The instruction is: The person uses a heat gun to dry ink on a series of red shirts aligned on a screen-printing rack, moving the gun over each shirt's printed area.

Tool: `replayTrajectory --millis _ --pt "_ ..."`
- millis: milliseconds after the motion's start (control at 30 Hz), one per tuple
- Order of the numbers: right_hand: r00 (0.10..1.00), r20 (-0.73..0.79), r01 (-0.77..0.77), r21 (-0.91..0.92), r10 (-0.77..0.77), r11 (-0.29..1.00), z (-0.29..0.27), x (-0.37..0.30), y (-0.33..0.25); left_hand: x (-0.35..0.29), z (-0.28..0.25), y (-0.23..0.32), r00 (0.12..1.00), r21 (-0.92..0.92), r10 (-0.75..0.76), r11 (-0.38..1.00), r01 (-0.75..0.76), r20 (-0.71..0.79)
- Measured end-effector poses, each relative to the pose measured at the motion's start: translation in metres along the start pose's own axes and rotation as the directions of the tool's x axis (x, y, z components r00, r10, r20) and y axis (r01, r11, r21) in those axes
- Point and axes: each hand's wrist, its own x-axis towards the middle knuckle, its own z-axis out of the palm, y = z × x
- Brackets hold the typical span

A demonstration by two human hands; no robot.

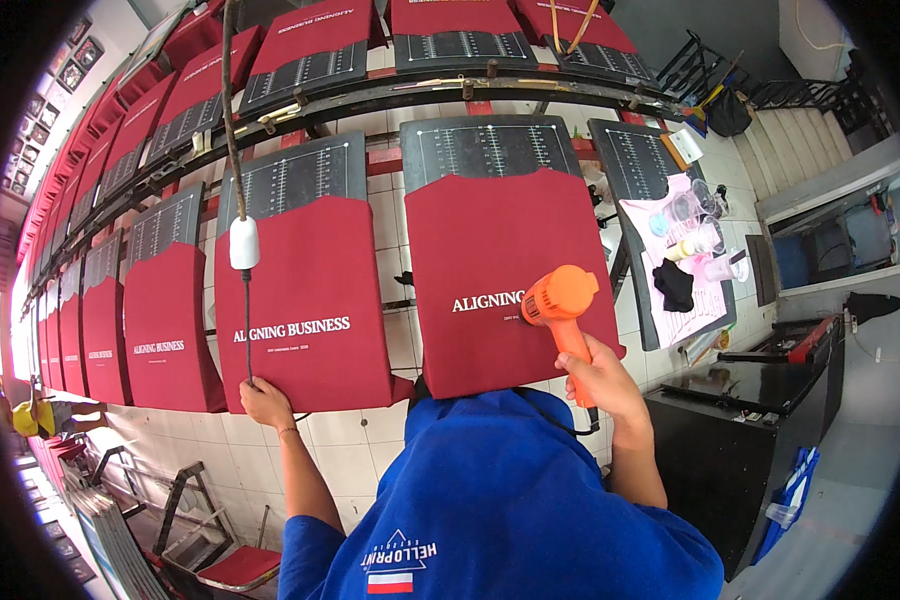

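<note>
My right hand [606, 380] is wrapped round the handle of an orange heat gun [562, 296]. The heat gun is above a dark red shirt [500, 240] stretched over a flat board, and hides part of its white print. A black power cord [248, 330] hangs from a white connector [243, 243]. Its lower end runs into my closed left hand [267, 403], at the front edge of a second red shirt [310, 265] with the same white print.
More boards with red shirts [165, 330] stand in rows to the left and behind a long dark rail [370, 92]. At right, a board bears a pink cloth [700, 300] with plastic cups [705, 235]. A black cabinet [760, 430] stands near right; a red-seated chair [240, 568] lower left.
</note>
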Motion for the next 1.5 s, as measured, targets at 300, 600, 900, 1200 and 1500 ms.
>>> replayTrajectory --millis 300,600,900,1200,1500 --pt "0.997 -0.078 0.011 0.064 -0.006 0.998 -0.024 -0.005 0.013 -0.001 -0.004 0.007 0.999 -0.018 -0.031 0.999 0.031 0.027" --pt "0.981 -0.194 0.027 0.136 0.0 0.99 -0.029 -0.012 0.021 0.005 0.0 -0.007 0.994 -0.028 -0.022 0.999 0.025 0.109" --pt "0.992 -0.124 0.0 0.167 0.021 0.986 0.021 -0.003 0.018 0.082 -0.024 -0.079 0.996 -0.12 0.092 0.989 -0.089 0.017" --pt "0.98 0.198 -0.007 0.152 -0.024 0.988 0.219 0.032 -0.036 0.26 -0.061 -0.223 0.964 -0.024 0.119 0.991 -0.129 -0.238" --pt "1.0 0.006 0.029 0.14 -0.03 0.99 0.329 0.038 -0.06 0.323 0.017 -0.314 0.998 0.011 -0.057 0.998 0.058 -0.019"
